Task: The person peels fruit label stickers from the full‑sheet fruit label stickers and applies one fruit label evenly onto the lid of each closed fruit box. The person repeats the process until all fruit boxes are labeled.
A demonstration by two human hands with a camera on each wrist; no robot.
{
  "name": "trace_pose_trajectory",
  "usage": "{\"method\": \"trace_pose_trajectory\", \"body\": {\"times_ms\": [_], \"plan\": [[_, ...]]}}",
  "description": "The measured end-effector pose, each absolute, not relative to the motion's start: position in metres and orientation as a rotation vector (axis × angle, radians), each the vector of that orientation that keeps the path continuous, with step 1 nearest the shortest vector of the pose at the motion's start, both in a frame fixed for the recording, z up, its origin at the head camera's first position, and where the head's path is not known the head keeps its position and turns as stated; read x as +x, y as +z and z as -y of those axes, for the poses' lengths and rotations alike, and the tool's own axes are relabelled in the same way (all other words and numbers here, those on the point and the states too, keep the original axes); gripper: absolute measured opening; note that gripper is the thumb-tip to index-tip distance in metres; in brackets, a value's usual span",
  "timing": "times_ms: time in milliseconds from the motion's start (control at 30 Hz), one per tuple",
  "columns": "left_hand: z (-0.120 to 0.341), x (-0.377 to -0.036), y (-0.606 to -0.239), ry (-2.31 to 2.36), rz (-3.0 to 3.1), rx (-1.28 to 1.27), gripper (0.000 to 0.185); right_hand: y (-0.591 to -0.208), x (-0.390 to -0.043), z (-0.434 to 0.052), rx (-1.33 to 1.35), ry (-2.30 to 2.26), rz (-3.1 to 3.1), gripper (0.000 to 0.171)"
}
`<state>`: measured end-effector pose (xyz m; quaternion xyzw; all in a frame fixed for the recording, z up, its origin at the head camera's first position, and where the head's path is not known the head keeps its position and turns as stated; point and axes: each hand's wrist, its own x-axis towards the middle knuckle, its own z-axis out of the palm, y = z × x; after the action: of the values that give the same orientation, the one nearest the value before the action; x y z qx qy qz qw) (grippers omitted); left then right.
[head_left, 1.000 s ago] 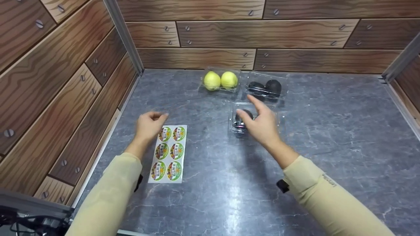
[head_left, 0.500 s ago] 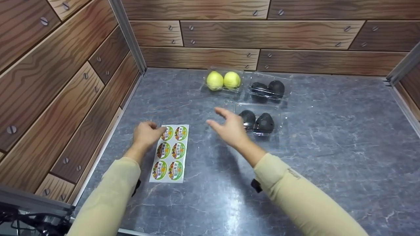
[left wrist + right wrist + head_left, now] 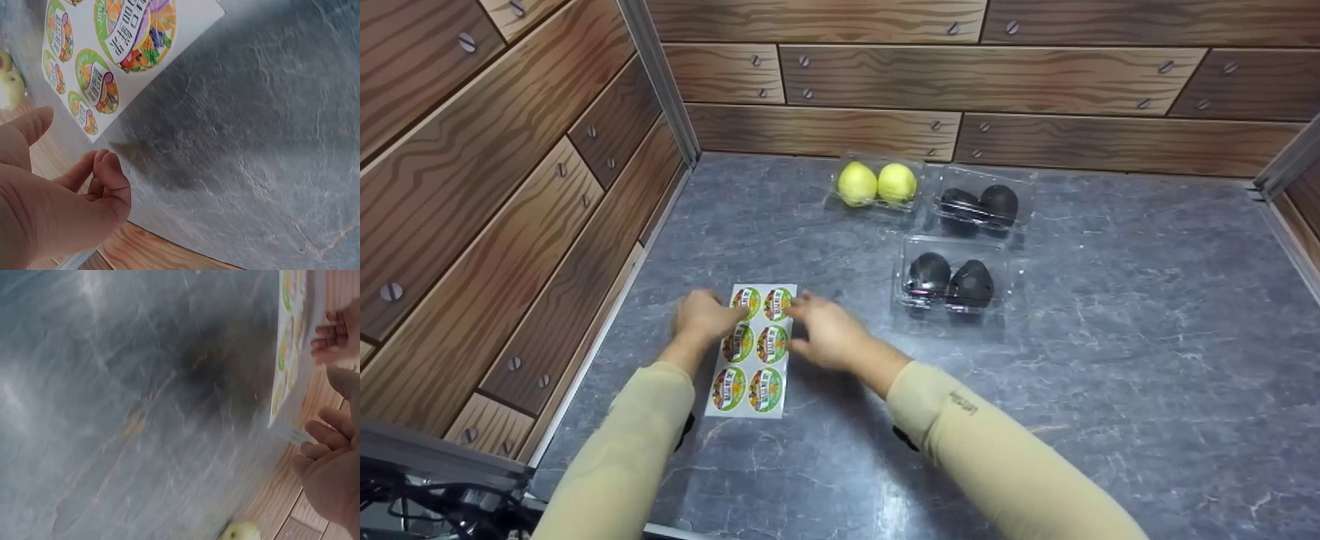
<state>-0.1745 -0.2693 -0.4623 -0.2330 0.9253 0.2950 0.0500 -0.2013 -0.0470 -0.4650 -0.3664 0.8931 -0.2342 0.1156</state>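
A mock-up work booth rather than a real room — a staged packing station. The wall panels [image 3: 510, 172] at 9 and 12 o'clock are printed with cartoon wood grain and screws, framed by metal struts [image 3: 660, 79]. The grey marble-look counter [image 3: 1110, 300] holds clear fruit punnets [image 3: 952, 281] at 1 o'clock.

My right grip [image 3: 826, 337] has swung left, away from the clear plastic clamshell holding two dark avocados [image 3: 952, 280], and now sits at the right edge of the white sheet of round fruit stickers [image 3: 752, 348]. That clamshell is uncovered again. My left grip [image 3: 701, 318] has edged onto the sheet's upper left corner, fingertips by the top sticker.
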Motion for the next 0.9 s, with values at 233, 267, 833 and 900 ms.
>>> {"method": "trace_pose_trajectory", "body": {"times_ms": [233,267,833,900], "plan": [[0.267,-0.179,-0.466,0.895,-2.798,-0.707,0.049,-0.474,-0.195,0.053,-1.182,-0.419,-2.606,0.059],[0.267,-0.18,-0.466,0.889,-2.798,-0.71,0.048,-0.475,-0.195,0.053,-1.193,-0.399,-2.604,0.058],[0.261,-0.184,-0.471,0.874,-2.781,-0.744,0.025,-0.487,-0.19,0.049,-1.302,-0.325,-2.576,0.044],[0.26,-0.184,-0.47,0.887,-2.781,-0.744,0.025,-0.487,-0.191,0.048,-1.304,-0.336,-2.58,0.043]]}}
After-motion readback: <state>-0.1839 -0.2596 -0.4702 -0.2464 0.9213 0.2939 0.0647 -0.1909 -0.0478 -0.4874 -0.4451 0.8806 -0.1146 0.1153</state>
